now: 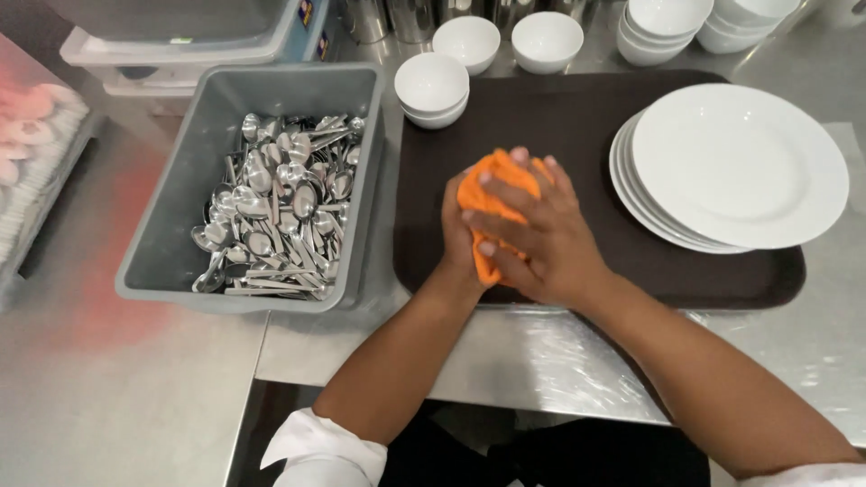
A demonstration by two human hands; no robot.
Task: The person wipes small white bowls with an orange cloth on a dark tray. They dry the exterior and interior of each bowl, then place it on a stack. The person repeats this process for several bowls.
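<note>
A soft, crumpled orange cloth (492,194) sits bunched between my two hands, above the near edge of a dark brown, matte tray (577,117). My right hand (541,239) lies over the cloth with its fingers (505,194) slightly spread and pressed flat against the fabric, tips pointing left. My left hand (458,234) is behind and under the bundle, mostly hidden; its fingers curl around the cloth, only their tips (519,155) showing at the top edge. Whether anything is wrapped inside the cloth I cannot tell.

To the right of my fingers, a stack of smooth, glossy white round plates (735,167) rests on the tray. Beyond my fingertips, small white glazed bowls (431,86) stand at the tray's far edge and past it. Left of my fingers, off the tray, a grey plastic rectangular bin (180,171) holds a heap of shiny metal spoons (284,207). Everything stands on a brushed steel counter (541,356), dull and reflective below my wrists.
</note>
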